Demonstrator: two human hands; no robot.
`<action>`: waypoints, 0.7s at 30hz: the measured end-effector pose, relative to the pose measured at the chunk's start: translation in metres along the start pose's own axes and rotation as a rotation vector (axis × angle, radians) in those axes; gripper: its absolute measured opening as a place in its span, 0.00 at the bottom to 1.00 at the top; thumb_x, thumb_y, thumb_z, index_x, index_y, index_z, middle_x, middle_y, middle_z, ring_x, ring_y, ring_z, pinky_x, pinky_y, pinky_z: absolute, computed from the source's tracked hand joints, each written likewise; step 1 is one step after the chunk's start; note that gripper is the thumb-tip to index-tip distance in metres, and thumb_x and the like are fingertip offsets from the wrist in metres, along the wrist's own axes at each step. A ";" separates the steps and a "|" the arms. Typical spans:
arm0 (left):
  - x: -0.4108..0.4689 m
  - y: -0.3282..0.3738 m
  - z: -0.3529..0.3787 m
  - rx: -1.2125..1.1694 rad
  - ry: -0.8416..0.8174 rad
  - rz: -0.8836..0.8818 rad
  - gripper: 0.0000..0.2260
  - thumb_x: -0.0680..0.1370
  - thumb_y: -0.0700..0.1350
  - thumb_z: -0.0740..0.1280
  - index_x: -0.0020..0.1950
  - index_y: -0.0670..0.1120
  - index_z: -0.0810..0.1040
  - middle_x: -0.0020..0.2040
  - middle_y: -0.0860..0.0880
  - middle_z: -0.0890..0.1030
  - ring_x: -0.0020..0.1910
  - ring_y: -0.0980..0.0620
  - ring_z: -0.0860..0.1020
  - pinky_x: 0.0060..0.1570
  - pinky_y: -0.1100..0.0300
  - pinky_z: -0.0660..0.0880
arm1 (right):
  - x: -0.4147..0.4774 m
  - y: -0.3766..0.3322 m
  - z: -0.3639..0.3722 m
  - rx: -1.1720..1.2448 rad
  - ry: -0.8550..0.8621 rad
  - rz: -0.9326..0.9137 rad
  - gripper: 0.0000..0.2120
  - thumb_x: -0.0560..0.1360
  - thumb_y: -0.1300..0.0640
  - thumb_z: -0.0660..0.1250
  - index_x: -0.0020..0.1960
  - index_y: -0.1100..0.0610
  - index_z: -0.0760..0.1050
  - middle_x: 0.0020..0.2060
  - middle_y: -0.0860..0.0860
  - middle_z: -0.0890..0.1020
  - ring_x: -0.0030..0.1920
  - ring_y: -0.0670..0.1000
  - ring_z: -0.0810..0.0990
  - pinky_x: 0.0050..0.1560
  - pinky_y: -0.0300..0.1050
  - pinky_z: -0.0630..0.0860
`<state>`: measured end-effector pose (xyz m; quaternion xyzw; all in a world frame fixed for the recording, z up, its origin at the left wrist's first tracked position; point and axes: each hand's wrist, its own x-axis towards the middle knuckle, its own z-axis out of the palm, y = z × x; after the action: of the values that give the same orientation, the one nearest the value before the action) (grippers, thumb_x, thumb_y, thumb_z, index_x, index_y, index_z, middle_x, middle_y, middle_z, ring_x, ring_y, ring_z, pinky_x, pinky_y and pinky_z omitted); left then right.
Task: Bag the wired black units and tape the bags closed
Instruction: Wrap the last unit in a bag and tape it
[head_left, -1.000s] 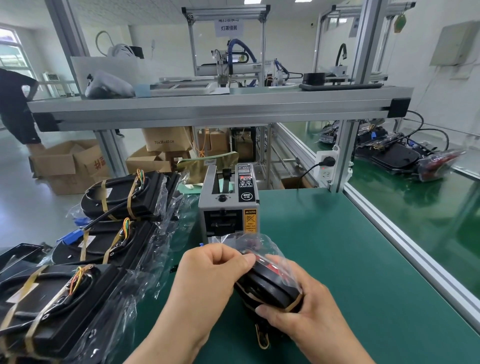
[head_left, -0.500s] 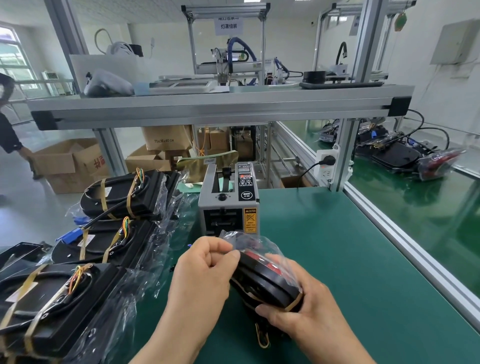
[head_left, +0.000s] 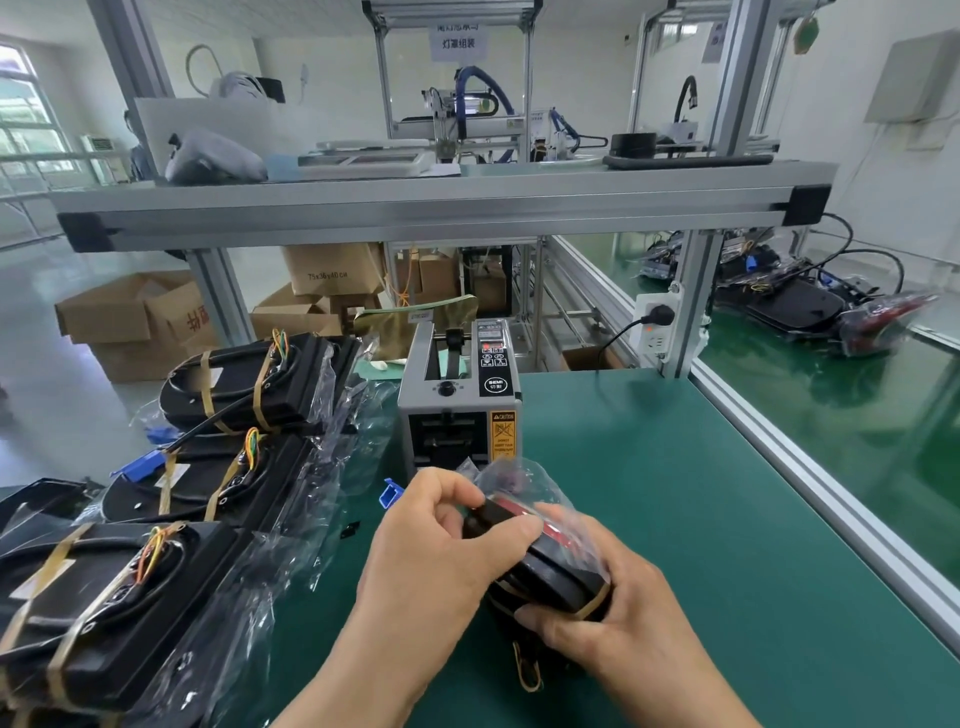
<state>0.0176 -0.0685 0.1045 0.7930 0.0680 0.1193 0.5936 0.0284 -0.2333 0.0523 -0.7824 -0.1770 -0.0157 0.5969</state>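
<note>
The left hand (head_left: 441, 561) and right hand (head_left: 628, 623) both grip a black unit (head_left: 550, 577) sheathed in a clear bag (head_left: 511, 475) above the bench (head_left: 675, 493).

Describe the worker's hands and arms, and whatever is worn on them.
The left hand and right hand are bare: no gloves, and no rings show. The left forearm and right forearm are bare too, as far as the picture's bottom edge. No sleeve, watch or wrist strap is in view.

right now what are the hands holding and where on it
Both hands hold one bagged black unit: the left hand pinches its upper end, the right hand grips its lower side.
</note>
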 end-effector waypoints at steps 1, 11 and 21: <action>0.001 -0.001 -0.002 -0.031 -0.025 -0.005 0.20 0.56 0.61 0.76 0.42 0.55 0.76 0.26 0.59 0.65 0.26 0.59 0.63 0.30 0.66 0.64 | 0.000 0.000 0.000 0.000 0.001 -0.004 0.32 0.62 0.67 0.78 0.56 0.36 0.79 0.48 0.43 0.86 0.48 0.44 0.85 0.46 0.31 0.77; 0.008 -0.008 -0.009 -0.342 -0.116 -0.149 0.05 0.77 0.39 0.69 0.42 0.44 0.80 0.29 0.51 0.71 0.25 0.55 0.63 0.28 0.66 0.62 | 0.002 0.000 0.002 0.012 0.007 -0.029 0.35 0.61 0.64 0.79 0.57 0.32 0.77 0.48 0.43 0.86 0.49 0.44 0.85 0.47 0.31 0.77; 0.000 -0.024 -0.002 -0.281 -0.095 0.107 0.13 0.70 0.42 0.78 0.46 0.59 0.82 0.31 0.57 0.73 0.30 0.59 0.71 0.34 0.70 0.72 | 0.003 0.000 0.000 0.103 -0.006 -0.034 0.32 0.59 0.61 0.78 0.56 0.34 0.78 0.47 0.45 0.86 0.48 0.44 0.85 0.45 0.30 0.76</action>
<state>0.0181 -0.0599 0.0823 0.7094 -0.0199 0.1216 0.6940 0.0308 -0.2328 0.0530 -0.7474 -0.1928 -0.0142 0.6356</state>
